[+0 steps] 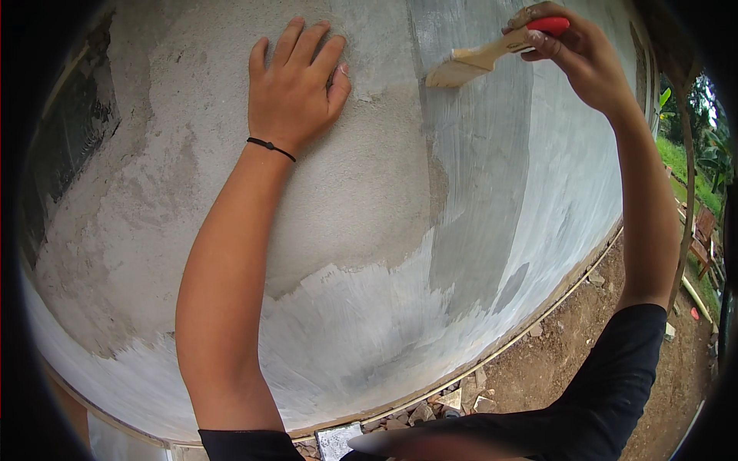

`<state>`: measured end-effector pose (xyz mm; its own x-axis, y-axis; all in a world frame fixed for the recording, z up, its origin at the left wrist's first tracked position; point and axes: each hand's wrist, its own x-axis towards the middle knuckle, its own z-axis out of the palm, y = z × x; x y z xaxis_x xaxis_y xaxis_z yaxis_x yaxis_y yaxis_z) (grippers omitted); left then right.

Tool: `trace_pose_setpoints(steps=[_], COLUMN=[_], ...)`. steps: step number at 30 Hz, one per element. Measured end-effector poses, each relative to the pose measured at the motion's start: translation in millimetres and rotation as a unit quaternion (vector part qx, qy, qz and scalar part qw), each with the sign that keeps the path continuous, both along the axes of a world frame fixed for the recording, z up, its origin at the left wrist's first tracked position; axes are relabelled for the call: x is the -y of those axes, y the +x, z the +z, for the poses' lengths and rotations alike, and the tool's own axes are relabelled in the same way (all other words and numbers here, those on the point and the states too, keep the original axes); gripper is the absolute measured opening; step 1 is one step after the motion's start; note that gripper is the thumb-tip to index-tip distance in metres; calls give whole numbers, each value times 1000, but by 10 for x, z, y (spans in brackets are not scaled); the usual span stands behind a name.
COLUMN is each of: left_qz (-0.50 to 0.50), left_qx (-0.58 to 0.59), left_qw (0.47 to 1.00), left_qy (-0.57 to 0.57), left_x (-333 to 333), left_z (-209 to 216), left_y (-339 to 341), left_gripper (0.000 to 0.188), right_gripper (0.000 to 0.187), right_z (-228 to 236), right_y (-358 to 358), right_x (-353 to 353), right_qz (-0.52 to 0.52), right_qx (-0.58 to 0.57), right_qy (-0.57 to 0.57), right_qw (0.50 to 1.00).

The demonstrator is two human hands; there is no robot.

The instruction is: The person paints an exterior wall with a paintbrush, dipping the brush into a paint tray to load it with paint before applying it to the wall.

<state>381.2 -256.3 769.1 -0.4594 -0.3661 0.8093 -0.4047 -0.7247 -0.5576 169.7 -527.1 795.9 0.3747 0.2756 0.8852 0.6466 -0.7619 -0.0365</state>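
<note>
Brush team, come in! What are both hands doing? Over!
Left hand spread against wall. Right hand holding paintbrush with red-ended handle. Bristles at or very near wall. Nothing seen blocking paintbrush.

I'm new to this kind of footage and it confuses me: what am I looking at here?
No machine: these are a person's bare hands, seen by a wide fisheye camera worn on the head, so straight edges bend. The surface is a grey wall, part rough, part covered with paler, streaky brush marks. The left hand rests spread on it, below it a black wristband. The right hand holds a flat brush with a red-ended handle, its bristles apparently touching the wall. Below lies brown earth.
</note>
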Motion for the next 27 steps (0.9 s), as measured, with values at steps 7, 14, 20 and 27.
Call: trace_pose_setpoints(steps=[7,14,20,27], left_qz=[-20,10,5,9], left_qx=[38,0,1,-5], left_qw=[999,1000,1000,1000], left_qy=[-8,2,-1,1], left_x=[37,-34,32,-11], left_z=[11,-1,-10,-6], left_y=[24,27,-19,-9], left_gripper=[25,30,30,31], right_gripper=[18,11,15,26], right_z=[842,185,511,-213], right_y=[-174,153,99,297], right_x=[-388,-338,-285,-311], right_qz=[-82,-179,-22,-239], right_qx=[167,300,259,299], right_qy=[104,-158,-5,-191], right_qw=[977,924,966,904])
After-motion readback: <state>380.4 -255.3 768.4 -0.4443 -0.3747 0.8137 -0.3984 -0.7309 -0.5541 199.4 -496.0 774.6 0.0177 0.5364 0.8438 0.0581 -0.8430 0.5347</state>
